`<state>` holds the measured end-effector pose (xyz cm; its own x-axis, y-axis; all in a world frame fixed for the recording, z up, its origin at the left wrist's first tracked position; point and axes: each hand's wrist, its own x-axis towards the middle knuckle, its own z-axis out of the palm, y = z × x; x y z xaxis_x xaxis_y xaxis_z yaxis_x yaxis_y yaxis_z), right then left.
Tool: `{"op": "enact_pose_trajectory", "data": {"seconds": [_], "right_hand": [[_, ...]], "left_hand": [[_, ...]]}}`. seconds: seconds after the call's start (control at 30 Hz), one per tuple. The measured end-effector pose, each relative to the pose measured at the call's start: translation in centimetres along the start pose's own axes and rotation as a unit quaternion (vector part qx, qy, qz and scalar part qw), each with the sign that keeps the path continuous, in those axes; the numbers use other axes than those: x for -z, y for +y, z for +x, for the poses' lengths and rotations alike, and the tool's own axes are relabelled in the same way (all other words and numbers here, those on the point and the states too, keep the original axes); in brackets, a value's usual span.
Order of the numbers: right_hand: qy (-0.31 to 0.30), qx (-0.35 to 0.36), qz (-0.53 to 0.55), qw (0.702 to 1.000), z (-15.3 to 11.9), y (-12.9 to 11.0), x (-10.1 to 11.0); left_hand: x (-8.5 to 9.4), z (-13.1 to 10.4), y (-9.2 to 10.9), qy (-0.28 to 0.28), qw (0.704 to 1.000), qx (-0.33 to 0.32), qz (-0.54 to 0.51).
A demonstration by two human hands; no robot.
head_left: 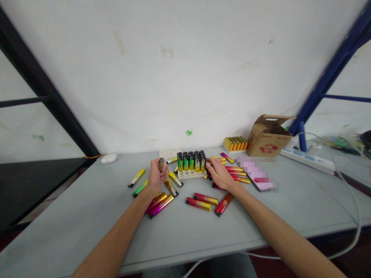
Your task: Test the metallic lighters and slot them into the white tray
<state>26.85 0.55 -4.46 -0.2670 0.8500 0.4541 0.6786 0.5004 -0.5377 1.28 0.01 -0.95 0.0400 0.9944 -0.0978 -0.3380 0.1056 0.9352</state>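
Note:
My left hand (157, 175) is closed in a fist, held upright, around a slim vape-like tube (161, 163) whose dark, metallic end sticks out at the top. My right hand (218, 172) reaches to the right end of a white rack (191, 175), its fingers curled together; what they hold, if anything, is hidden. Rows of green-yellow tubes with black tops (191, 161) stand in the rack. Around the left hand lie loose shiny tubes, among them a yellow one (137, 177) and a purple-gold one (161, 206). Red-gold tubes (198, 204) lie in front of the rack, and more lie under the right hand.
A second white rack (169, 153) stands behind on the left. At the back right are a tray of orange-yellow cylinders (236, 144), an open cardboard box (268, 139), a phone (255, 172) and a power strip (308, 159). A white cable (355, 200) loops at right; a white object (109, 158) sits far left.

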Motion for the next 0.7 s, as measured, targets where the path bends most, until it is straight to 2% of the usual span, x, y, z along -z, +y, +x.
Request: {"op": "enact_pose_trajectory", "data": {"seconds": [0.33,0.43,0.53,0.6,0.7], "right_hand": [[0.007,0.015,-0.003,1.0,0.05,-0.16,0.13],[0.017,0.012,-0.015,1.0,0.05,-0.29,0.11],[0.008,0.004,-0.032,0.999,0.0,-0.43,0.03],[0.0,0.006,-0.037,0.999,-0.05,-0.49,-0.02],[-0.004,0.007,-0.043,0.999,-0.09,-0.49,-0.06]], "left_hand": [[0.16,-0.01,0.11,-0.016,0.999,0.028,-0.034],[0.05,0.09,0.11,-0.017,0.998,-0.005,-0.066],[-0.09,0.51,-0.11,0.012,0.995,-0.052,-0.081],[-0.16,0.76,-0.31,0.032,0.994,-0.081,-0.064],[-0.22,0.8,-0.47,0.031,0.99,-0.135,-0.006]]}}
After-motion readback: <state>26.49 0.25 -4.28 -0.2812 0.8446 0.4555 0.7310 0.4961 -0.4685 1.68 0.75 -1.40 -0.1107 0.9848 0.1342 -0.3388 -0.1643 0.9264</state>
